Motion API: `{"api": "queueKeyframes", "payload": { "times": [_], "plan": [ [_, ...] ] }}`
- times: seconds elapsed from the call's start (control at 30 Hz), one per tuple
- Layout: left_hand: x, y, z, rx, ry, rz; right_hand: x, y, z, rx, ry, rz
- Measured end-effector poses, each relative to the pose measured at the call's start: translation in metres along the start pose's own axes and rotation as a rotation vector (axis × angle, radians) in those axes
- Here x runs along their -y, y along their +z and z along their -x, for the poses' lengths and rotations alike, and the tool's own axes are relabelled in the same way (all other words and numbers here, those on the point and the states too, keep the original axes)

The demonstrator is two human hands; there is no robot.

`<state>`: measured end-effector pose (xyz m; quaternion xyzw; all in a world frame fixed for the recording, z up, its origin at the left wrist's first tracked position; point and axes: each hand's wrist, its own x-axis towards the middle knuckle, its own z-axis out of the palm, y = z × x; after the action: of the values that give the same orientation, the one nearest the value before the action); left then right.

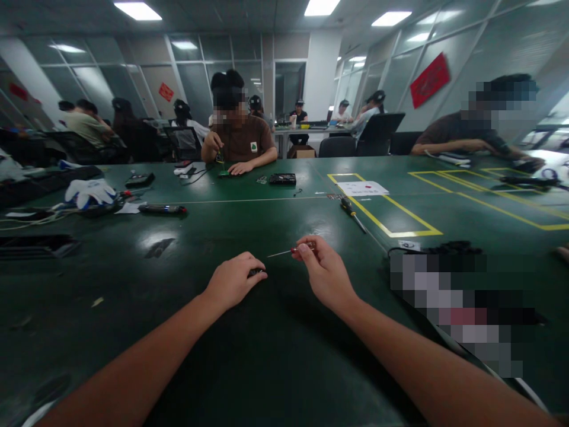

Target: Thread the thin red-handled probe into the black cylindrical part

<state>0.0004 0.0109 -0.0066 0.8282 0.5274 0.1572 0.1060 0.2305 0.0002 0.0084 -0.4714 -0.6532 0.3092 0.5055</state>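
Observation:
My right hand [320,267] is closed around the red handle of a small screwdriver [281,254]. Its thin metal shaft points left, with the tip just above and to the right of my left hand [236,277]. My left hand rests low over the green tabletop [275,356], fingers curled round a small dark object [255,272]. Most of that object is covered by my fingers, so its kind cannot be made out. The screwdriver tip and the dark object are apart.
A yellow-and-black screwdriver [353,214] lies beyond my right hand, beside yellow tape outlines [413,232] and a paper sheet [363,188]. White gloves [91,193] and a dark pen-shaped tool [162,209] lie left. A co-worker [242,139] sits opposite; another person [462,130] sits at right.

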Motion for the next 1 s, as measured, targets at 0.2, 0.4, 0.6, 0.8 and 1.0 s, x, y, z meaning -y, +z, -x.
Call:
{"api": "queueKeyframes", "payload": {
  "times": [0.2, 0.4, 0.6, 0.8, 1.0],
  "plan": [
    [-0.003, -0.001, 0.001, 0.053, 0.023, -0.092, 0.002, 0.0, 0.001, 0.013, -0.011, -0.014],
    [-0.003, -0.007, 0.005, 0.09, 0.008, 0.007, 0.001, 0.001, 0.001, 0.014, -0.005, -0.029],
    [0.001, -0.005, 0.005, 0.074, -0.029, 0.077, 0.0, 0.0, 0.001, 0.029, -0.004, -0.022],
    [0.004, -0.009, 0.002, 0.011, -0.033, 0.152, 0.002, -0.001, 0.001, 0.035, 0.007, -0.031],
    [0.018, -0.023, 0.0, -0.075, -0.185, 0.329, 0.003, -0.001, 0.002, 0.056, 0.017, -0.032]
  ]
}}
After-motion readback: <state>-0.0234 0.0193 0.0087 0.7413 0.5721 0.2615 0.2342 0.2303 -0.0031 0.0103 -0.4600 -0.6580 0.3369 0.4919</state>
